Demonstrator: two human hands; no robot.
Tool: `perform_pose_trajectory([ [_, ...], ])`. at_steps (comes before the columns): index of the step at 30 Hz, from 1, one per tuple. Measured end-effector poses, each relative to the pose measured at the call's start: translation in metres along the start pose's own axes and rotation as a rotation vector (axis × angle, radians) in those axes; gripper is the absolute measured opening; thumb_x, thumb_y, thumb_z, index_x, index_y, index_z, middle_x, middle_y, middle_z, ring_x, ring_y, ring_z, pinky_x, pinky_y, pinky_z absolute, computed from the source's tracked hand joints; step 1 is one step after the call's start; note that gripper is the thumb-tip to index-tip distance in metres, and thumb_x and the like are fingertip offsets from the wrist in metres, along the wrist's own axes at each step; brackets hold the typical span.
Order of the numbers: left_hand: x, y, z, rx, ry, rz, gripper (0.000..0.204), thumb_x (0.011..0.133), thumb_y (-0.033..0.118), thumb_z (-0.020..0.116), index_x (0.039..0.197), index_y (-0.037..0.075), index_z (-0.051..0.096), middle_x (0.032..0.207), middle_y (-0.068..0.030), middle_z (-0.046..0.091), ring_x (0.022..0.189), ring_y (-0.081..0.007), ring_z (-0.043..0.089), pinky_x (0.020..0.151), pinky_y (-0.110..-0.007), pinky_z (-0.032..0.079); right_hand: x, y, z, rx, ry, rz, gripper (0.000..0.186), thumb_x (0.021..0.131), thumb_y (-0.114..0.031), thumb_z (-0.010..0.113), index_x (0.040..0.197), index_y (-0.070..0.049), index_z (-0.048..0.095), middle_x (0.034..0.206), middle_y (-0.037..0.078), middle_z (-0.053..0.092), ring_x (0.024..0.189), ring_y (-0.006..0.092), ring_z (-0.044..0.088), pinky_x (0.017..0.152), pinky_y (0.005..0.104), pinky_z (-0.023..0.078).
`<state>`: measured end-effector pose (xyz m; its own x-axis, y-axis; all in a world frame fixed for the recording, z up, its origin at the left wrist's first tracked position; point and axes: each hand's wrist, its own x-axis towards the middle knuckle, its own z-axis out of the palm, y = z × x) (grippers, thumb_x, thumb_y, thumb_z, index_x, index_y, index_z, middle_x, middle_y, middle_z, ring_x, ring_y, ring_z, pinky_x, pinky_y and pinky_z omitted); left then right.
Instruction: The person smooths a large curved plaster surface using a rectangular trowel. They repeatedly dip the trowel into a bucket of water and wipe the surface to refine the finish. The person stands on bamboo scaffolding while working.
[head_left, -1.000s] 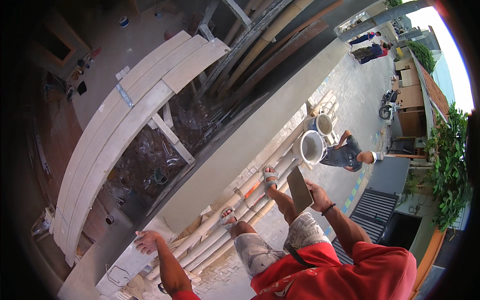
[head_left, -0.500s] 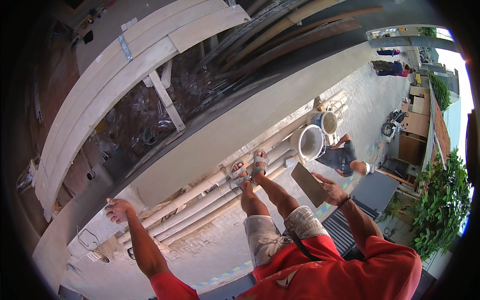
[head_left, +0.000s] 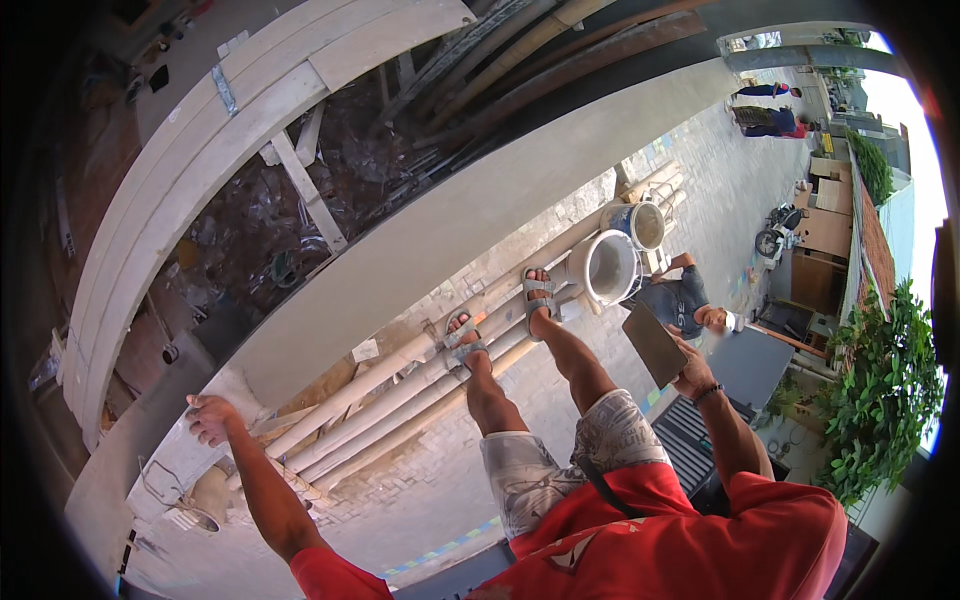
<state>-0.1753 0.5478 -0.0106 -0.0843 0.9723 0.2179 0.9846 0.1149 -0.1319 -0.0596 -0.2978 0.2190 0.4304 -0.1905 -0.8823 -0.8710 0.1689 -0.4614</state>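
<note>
My right hand (head_left: 693, 372) is closed around a plastering trowel (head_left: 653, 345); its flat, rectangular grey-brown blade points away from my body, and the handle is hidden by the fingers. On the left, my left hand (head_left: 212, 420) reaches out to the edge of a low plastered wall (head_left: 450, 225). Its fingers are loosely bent and apart, with nothing seen in them; whether they touch the wall I cannot tell. A white bucket (head_left: 608, 268) stands beyond the trowel, with a second bucket (head_left: 646, 226) behind it, both with grey insides.
My sandalled feet stand on long pale poles (head_left: 400, 385) along the wall. A person in a dark shirt (head_left: 675, 300) is close to the buckets. Curved pale boards (head_left: 190, 150) rise beyond the wall. Farther off are a motorcycle (head_left: 778, 232), more people (head_left: 775, 122) and a leafy plant (head_left: 885, 400).
My feet have stepped farther apart along the poles. The trowel has moved right and slightly turned. My left hand has shifted a little left. The person by the buckets has raised their head.
</note>
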Motion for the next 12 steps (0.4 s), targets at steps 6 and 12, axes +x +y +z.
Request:
perform_pose_trajectory([
  [6,0.003,-0.010,-0.032,-0.178,-0.207,0.037,0.070,0.098,0.056,0.024,0.143,0.003,0.036,0.140,-0.0235,0.041,0.129,-0.0471,0.038,0.104,-0.055,0.033,0.023,0.018,-0.045,-0.021,0.021,0.106,0.029,0.099,-0.016,0.052,0.125,-0.004,0.056,0.084,0.000,0.065,0.059,0.0088,0.057,0.045,0.0227,0.039],
  [12,-0.052,-0.070,-0.062,-0.898,-0.043,-0.216,0.056,0.102,0.036,0.033,0.143,-0.003,0.037,0.146,-0.0210,0.039,0.132,-0.0370,0.040,0.111,-0.042,0.032,0.023,-0.002,-0.060,0.008,-0.077,0.143,0.043,0.094,-0.010,0.059,0.135,-0.002,0.048,0.116,0.008,0.064,0.098,0.0149,0.063,0.081,0.0261,0.052],
])
